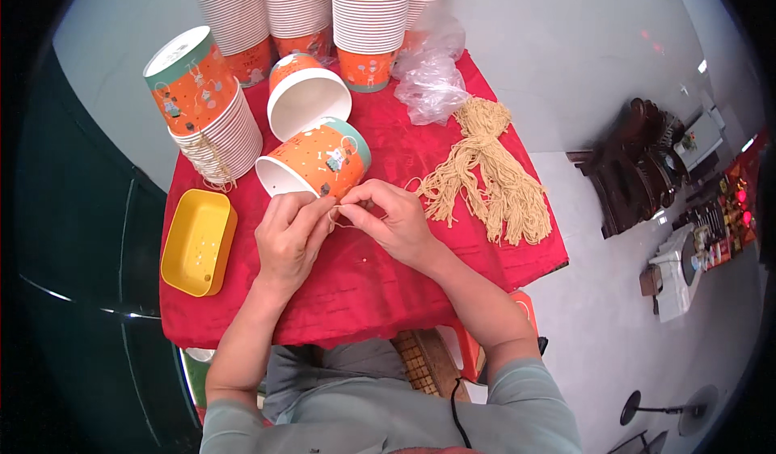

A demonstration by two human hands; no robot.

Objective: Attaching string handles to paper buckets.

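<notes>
Both hands meet in front of an orange paper bucket (311, 156) with a green base band and cartoon print, which lies on its side with its mouth to the left. My left hand (288, 237) is closed in a pinch on a thin beige string (338, 223). Thumb and forefinger of my right hand (394, 218) pinch the same string, which loops between the two hands. The fingertips are close to the bucket's lower side. To the right of the hands lies a tied bundle of beige strings (485, 171), spread out at its near end.
Another orange bucket (309, 102) lies behind. Nested buckets (214, 130) with strings hanging from them stand at left, near a yellow tray (229, 240) holding small bits. Tall bucket stacks (372, 9) and a crumpled plastic bag (432, 86) are at the back of the red-covered table (388, 296).
</notes>
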